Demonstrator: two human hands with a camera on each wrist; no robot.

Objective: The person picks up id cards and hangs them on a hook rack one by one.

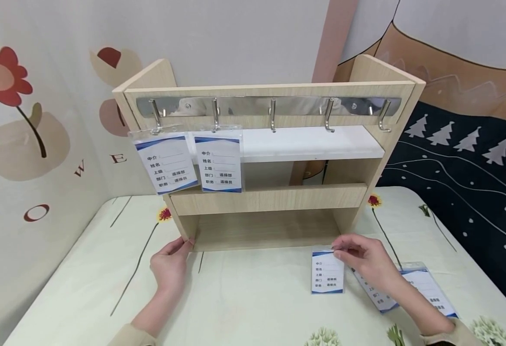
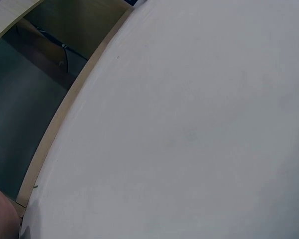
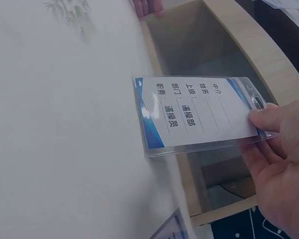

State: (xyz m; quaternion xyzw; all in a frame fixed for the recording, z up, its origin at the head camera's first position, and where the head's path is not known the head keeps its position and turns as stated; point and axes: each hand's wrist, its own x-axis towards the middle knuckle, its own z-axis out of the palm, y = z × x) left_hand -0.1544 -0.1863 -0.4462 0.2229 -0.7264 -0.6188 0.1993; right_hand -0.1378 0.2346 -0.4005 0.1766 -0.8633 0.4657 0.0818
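My right hand (image 1: 367, 262) pinches a badge (image 3: 199, 112) by its slotted top end, thumb on the printed face. The badge is a white card with blue corners in a clear plastic sleeve, standing close over the cloth in front of the shelf. My left hand (image 1: 170, 264) grips the lower left corner of the wooden shelf (image 1: 270, 199); its wrist view shows only a bit of it at the edge. Two similar badges, a tilted one (image 1: 166, 161) and a straight one (image 1: 218, 163), hang from the two leftmost hooks of the metal hook rail (image 1: 248, 106).
More badges (image 1: 428, 288) lie on the flowered cloth (image 1: 244, 293) at the right, partly behind my right forearm. Three hooks, including the middle hook (image 1: 272, 115), hold nothing. A white board (image 1: 309, 144) spans the shelf below the rail. A patterned curtain (image 1: 465, 158) borders the right side.
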